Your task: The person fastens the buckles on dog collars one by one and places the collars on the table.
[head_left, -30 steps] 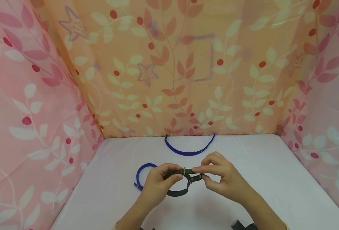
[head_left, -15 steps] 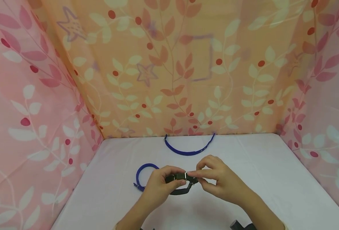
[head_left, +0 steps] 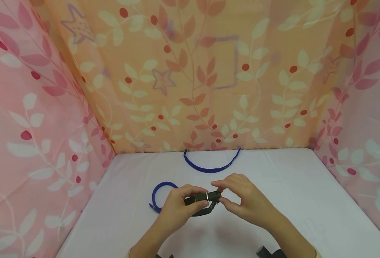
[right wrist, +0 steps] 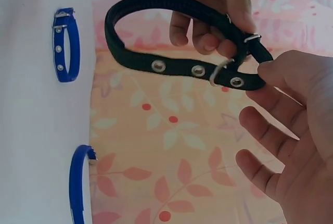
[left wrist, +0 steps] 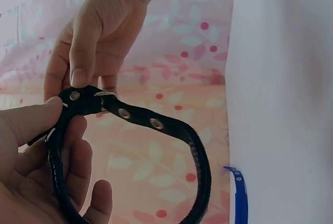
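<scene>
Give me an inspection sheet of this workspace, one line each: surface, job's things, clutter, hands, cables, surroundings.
Surface: white-covered table, no spills seen.
Job's things: dark strap, bent into a loop, metal eyelets and fittings showing.
Clutter: ring-shaped blue strap, partly behind the left hand; curved, open blue strap near the back edge; dark item cut off at the head view's bottom, unidentified.
Hands: left hand and right hand both pinch the dark strap between thumb and fingers.
Cables: nothing seen.
Surroundings: orange leaf-patterned backdrop; pink leaf-patterned panels on both sides.
</scene>
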`<control>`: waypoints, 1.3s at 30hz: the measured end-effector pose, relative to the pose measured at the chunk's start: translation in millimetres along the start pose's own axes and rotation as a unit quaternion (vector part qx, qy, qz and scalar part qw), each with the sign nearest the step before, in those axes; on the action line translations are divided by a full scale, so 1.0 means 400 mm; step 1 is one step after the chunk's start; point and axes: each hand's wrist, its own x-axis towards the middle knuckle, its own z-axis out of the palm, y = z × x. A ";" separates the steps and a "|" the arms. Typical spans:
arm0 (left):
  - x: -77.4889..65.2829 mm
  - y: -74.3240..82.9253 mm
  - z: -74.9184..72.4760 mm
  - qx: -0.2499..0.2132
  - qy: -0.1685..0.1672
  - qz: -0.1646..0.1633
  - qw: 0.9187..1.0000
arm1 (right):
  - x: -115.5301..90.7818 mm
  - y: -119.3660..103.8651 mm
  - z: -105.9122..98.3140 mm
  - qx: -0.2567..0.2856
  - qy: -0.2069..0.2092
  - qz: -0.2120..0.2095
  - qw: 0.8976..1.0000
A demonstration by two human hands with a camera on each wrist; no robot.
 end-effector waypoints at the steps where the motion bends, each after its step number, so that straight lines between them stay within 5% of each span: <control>1: 0.001 0.000 0.000 0.002 -0.001 0.004 1.000 | 0.001 -0.001 0.002 -0.004 -0.004 -0.002 1.000; 15: -0.001 0.004 0.006 0.000 -0.002 0.008 1.000 | -0.003 -0.017 0.028 0.014 0.024 0.043 0.999; 23: -0.005 0.007 0.003 0.037 0.036 0.002 0.999 | -0.005 -0.024 0.031 0.015 0.029 0.065 0.997; 39: -0.001 0.008 -0.025 -0.054 0.114 0.016 0.992 | -0.006 -0.024 0.032 0.026 0.043 0.124 0.991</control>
